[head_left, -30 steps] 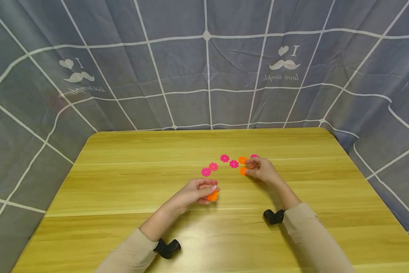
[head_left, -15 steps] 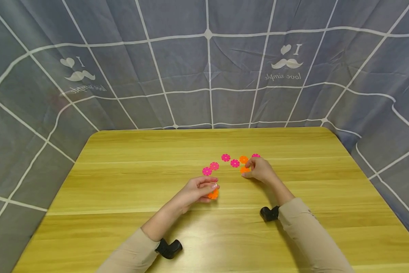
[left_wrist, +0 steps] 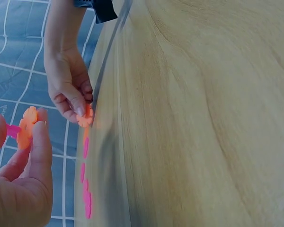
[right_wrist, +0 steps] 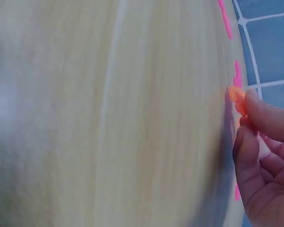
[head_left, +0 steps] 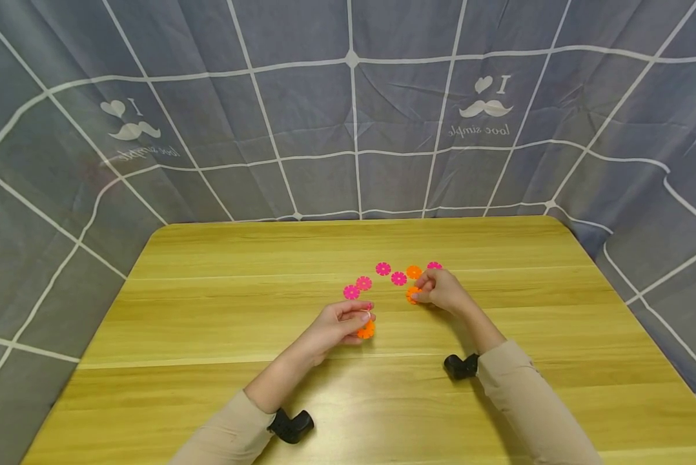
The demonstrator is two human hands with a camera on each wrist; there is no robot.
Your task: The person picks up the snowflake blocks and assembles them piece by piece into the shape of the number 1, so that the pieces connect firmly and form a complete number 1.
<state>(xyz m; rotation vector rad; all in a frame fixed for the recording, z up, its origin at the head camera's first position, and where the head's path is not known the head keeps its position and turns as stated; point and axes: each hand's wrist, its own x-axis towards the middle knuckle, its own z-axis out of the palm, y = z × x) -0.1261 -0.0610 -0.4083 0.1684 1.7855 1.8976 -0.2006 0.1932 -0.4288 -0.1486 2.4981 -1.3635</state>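
My left hand pinches a small cluster of slotted plastic snowflake discs, held above the table. An orange disc shows between thumb and fingers, joined to a pink disc seen nearly edge-on. Farther right, my right hand pinches a single orange snowflake disc between thumb and fingertips. In the right wrist view that orange disc is tilted and partly covered by the thumb. Just beyond the right fingers lies a loose orange disc, with a pink disc partly behind the hand.
Several pink discs lie flat on the wooden table, among them one pink disc near the middle and another pink disc beyond the left hand. A grey checked curtain hangs behind the table. Black wrist cameras sit on both wrists.
My right hand has picked at the near orange disc and drawn it slightly left and towards me, so more of its face shows. The left hand with its cluster has barely shifted.
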